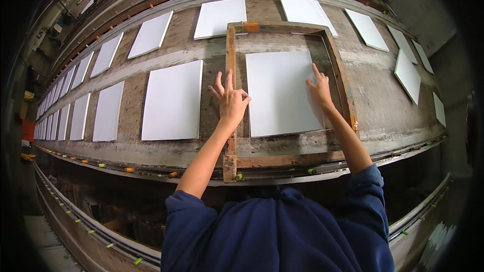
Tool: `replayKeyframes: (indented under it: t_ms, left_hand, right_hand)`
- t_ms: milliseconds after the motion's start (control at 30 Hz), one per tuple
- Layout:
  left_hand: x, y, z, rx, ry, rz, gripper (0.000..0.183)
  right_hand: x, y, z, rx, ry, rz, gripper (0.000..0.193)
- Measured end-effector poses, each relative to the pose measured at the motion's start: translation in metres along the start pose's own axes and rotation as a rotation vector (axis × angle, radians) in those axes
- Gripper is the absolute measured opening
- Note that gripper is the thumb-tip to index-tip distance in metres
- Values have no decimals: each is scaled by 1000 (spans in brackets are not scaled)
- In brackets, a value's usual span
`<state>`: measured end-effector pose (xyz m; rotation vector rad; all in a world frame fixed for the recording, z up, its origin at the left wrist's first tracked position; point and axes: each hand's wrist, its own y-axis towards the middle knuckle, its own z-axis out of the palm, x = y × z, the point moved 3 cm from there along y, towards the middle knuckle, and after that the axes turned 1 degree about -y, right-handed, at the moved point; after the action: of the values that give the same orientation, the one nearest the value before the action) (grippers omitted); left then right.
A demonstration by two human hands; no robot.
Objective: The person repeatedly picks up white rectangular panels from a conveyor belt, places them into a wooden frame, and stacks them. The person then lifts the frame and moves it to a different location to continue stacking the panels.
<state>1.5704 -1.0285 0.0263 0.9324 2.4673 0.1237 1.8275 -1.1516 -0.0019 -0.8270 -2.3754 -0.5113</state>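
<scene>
Even, perhaps overhead light; bowed, dark rim.

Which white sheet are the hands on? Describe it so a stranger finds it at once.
On the long worn table, find the one wooden frame. The white sheet lies under its clear screen, between the left hand and right hand. Every neighbouring sheet lies uncovered.

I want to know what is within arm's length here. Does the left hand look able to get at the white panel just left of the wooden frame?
Probably yes: the left hand rests on the wooden frame, beside that white panel, with nothing between.
</scene>
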Motion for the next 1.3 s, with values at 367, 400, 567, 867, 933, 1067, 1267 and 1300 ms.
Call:
replayKeyframes:
  t_ms: [367,400,567,867,933,1067,1267,1300]
  left_hand:
    - [0,-1,0,-26,19,10,11]
    - [0,-1,0,-26,18,12,11]
    - [-1,-1,1,-30,41,39,10]
    - [-24,-8,10,94,311,239,20]
    - [-32,-21,20,115,383,251,33]
    - [-36,-37,46,226,477,217,70]
    - [-28,-2,59,229,177,272,79]
    - [-30,13,63,207,162,254,79]
  right_hand:
    - [-7,0,21,-56,-53,-39,59]
    - [-8,-2,21,-64,-67,-34,59]
    - [-5,-8,20,-74,-34,-52,60]
    - [5,-16,21,-125,-337,-158,56]
    - [7,-17,25,-104,-401,-206,56]
    - [7,-14,30,-19,-435,-236,58]
    - [11,-3,30,42,-537,-359,61]
    - [14,-1,31,60,-575,-398,61]
